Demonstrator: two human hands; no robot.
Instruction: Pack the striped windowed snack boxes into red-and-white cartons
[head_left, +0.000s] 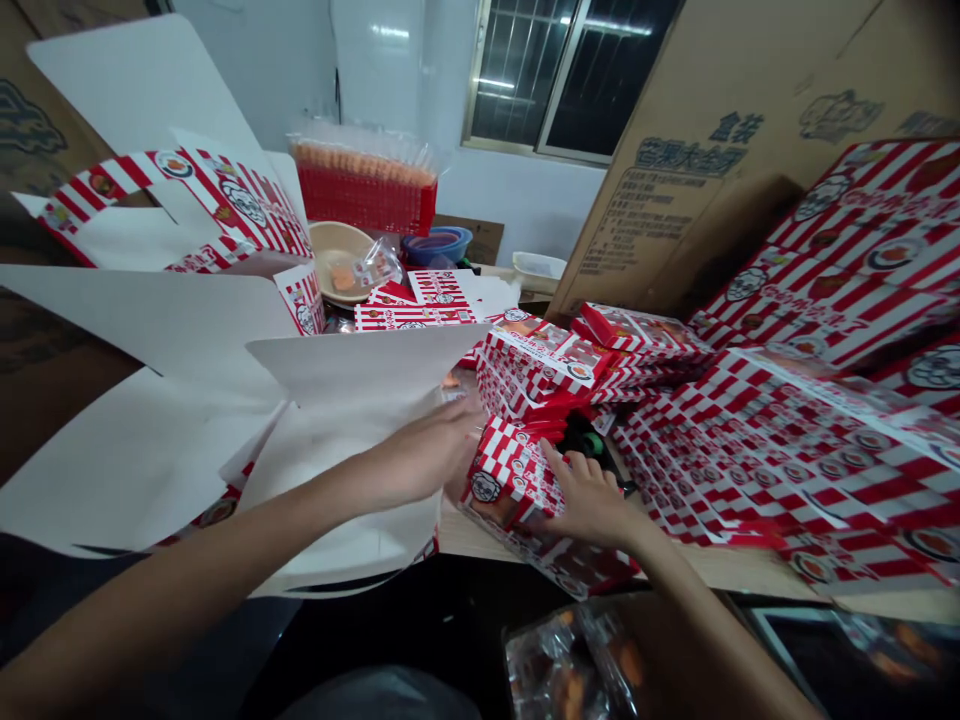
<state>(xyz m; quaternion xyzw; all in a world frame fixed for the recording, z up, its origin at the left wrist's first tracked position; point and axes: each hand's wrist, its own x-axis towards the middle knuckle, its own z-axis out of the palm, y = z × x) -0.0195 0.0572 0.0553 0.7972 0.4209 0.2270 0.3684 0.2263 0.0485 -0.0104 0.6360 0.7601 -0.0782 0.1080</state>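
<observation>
A small red-and-white striped carton [517, 465] lies tilted at the table's front edge. My right hand [589, 500] is on its right side, thumb and fingers gripping it. My left hand [442, 440] is at the carton's left end, its fingers blurred and partly hidden. Just beyond those fingers is a small orange item in clear wrap [451, 388]. Under my left forearm spreads an unfolded carton [367, 385], its white inside facing up. Below my right hand a clear-windowed striped pack [577, 560] hangs over the edge.
Unfolded cartons [150, 440] pile up at left. Stacked striped boxes [750, 450] fill the right, before a large cardboard box [675, 190]. Behind stand a beige bowl [337, 240], a blue basin [439, 245] and a red crate [364, 200]. Wrapped orange snacks [570, 665] sit below.
</observation>
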